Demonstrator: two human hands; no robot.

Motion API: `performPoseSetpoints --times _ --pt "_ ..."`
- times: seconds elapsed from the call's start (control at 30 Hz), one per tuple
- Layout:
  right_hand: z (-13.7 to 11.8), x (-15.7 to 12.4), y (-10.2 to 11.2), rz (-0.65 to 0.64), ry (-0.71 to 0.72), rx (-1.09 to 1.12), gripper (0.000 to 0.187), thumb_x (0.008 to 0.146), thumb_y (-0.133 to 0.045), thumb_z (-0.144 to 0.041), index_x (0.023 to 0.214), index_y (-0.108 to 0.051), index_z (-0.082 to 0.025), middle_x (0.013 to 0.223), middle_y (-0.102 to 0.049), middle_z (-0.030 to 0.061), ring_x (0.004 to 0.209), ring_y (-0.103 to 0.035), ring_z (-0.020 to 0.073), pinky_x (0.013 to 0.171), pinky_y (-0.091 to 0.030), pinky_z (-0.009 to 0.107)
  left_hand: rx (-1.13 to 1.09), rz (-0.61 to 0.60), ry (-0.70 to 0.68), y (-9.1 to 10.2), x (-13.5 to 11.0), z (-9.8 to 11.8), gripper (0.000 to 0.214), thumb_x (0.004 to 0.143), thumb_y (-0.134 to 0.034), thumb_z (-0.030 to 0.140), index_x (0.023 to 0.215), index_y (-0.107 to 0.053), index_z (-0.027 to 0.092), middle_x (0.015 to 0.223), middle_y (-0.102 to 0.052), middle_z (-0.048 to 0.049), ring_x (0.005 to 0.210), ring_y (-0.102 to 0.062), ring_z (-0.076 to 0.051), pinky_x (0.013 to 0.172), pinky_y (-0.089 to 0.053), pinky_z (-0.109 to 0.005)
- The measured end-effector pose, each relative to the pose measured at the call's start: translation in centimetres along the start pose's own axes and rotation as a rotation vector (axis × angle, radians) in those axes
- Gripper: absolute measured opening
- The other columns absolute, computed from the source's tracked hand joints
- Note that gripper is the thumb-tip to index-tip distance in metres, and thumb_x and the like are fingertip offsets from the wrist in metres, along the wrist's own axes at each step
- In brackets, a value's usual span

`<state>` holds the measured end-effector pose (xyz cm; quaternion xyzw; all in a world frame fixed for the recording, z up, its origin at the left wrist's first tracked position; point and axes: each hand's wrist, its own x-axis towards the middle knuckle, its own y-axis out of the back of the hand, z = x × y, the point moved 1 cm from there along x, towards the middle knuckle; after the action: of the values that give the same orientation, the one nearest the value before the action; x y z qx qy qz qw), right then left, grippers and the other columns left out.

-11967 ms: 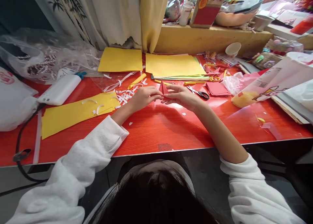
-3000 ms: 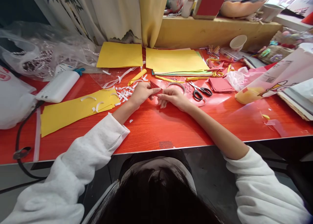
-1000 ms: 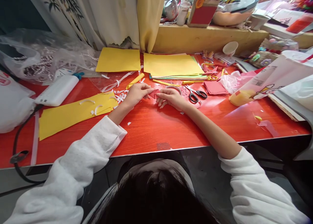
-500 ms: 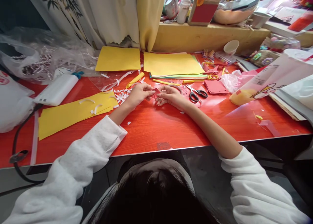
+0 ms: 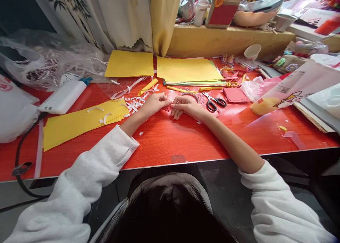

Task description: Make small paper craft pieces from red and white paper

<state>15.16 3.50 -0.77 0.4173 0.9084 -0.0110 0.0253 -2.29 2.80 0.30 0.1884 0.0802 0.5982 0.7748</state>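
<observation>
My left hand (image 5: 153, 104) and my right hand (image 5: 187, 105) meet over the middle of the red table (image 5: 170, 137). Their fingertips pinch a small folded red paper piece (image 5: 168, 108) between them. It is pressed low against the tabletop and mostly hidden by the fingers. Black-handled scissors (image 5: 216, 102) lie just right of my right hand, beside a roll of clear tape (image 5: 191, 95). White paper scraps (image 5: 134, 103) lie just left of my left hand.
Yellow paper strips (image 5: 79, 121) lie at the left, with yellow sheets (image 5: 186, 69) stacked at the back. A white power bank (image 5: 63, 97) and plastic bags (image 5: 39, 62) sit far left. Red paper pieces (image 5: 235, 94), a paper cup (image 5: 252, 52) and printed bags (image 5: 297, 87) crowd the right.
The red paper piece stood up between my fingers earlier; both hands have since lowered it and now press it flat near the tabletop, fingertips closer together.
</observation>
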Motion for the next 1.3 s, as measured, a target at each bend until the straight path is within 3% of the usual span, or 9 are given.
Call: performPoseSetpoints --times 0.13,0.3,0.47,0.73,0.9,1.13,1.3 --pt "0.10 -0.10 0.13 0.003 0.043 0.012 0.032 0.077 -0.070 -0.041 0.076 -0.050 -0.016 0.068 -0.070 0.0047 0.058 -0.068 0.0160 0.051 -0.055 0.023 -0.011 -0.094 0.033 -0.12 -0.31 0.54 0.029 0.075 -0.064 0.036 0.059 -0.052 0.015 0.058 -0.051 0.0020 0.055 -0.042 -0.008 0.054 -0.030 -0.023" --pt "0.13 -0.09 0.09 -0.029 0.030 0.000 0.032 0.077 -0.069 -0.042 0.078 -0.049 -0.017 0.070 -0.070 0.0050 0.060 -0.069 0.0164 0.055 -0.056 0.025 -0.019 -0.036 0.054 -0.24 -0.38 0.60 0.033 0.071 -0.068 0.035 0.053 -0.047 0.015 0.051 -0.044 0.0035 0.049 -0.035 -0.007 0.051 -0.024 -0.024" --pt "0.29 -0.02 0.28 -0.007 0.034 0.034 0.031 0.077 -0.069 -0.039 0.077 -0.049 -0.016 0.066 -0.069 0.0041 0.055 -0.067 0.0160 0.050 -0.054 0.024 -0.103 -0.098 0.076 -0.22 -0.25 0.48 0.035 0.067 -0.071 0.043 0.058 -0.054 0.014 0.057 -0.052 0.0015 0.055 -0.043 -0.008 0.055 -0.030 -0.023" --pt "-0.06 -0.01 0.24 -0.006 -0.009 0.045 0.028 0.077 -0.068 -0.035 0.075 -0.047 -0.017 0.067 -0.070 0.0060 0.054 -0.067 0.0159 0.050 -0.054 0.023 -0.075 -0.047 0.064 -0.21 -0.12 -0.16 0.033 0.068 -0.070 0.041 0.057 -0.053 0.014 0.055 -0.047 0.0026 0.052 -0.038 -0.007 0.053 -0.025 -0.024" --pt "0.06 -0.02 0.54 -0.056 -0.005 0.007 0.027 0.077 -0.069 -0.033 0.075 -0.048 -0.016 0.063 -0.070 0.0058 0.046 -0.064 0.0148 0.044 -0.052 0.023 -0.117 -0.112 0.061 -0.21 -0.01 0.05 0.031 0.068 -0.069 0.043 0.068 -0.060 0.014 0.066 -0.057 0.0000 0.062 -0.048 -0.010 0.061 -0.033 -0.024" --pt "-0.41 -0.22 0.37 -0.113 -0.021 -0.082 0.026 0.079 -0.067 -0.034 0.073 -0.051 -0.014 0.062 -0.069 0.0051 0.046 -0.062 0.0124 0.047 -0.053 0.023 -0.017 -0.003 0.056 -0.38 -0.24 0.04 0.025 0.070 -0.065 0.034 0.062 -0.054 0.014 0.059 -0.049 0.0030 0.057 -0.039 -0.008 0.056 -0.028 -0.023" --pt "-0.27 -0.10 0.39 -0.100 -0.026 -0.083 0.028 0.078 -0.067 -0.036 0.073 -0.048 -0.016 0.059 -0.068 0.0035 0.042 -0.058 0.0106 0.043 -0.051 0.022 -0.002 0.005 0.070 -0.37 -0.27 0.35 0.028 0.070 -0.066 0.037 0.061 -0.053 0.014 0.059 -0.049 0.0031 0.057 -0.040 -0.008 0.056 -0.028 -0.023"
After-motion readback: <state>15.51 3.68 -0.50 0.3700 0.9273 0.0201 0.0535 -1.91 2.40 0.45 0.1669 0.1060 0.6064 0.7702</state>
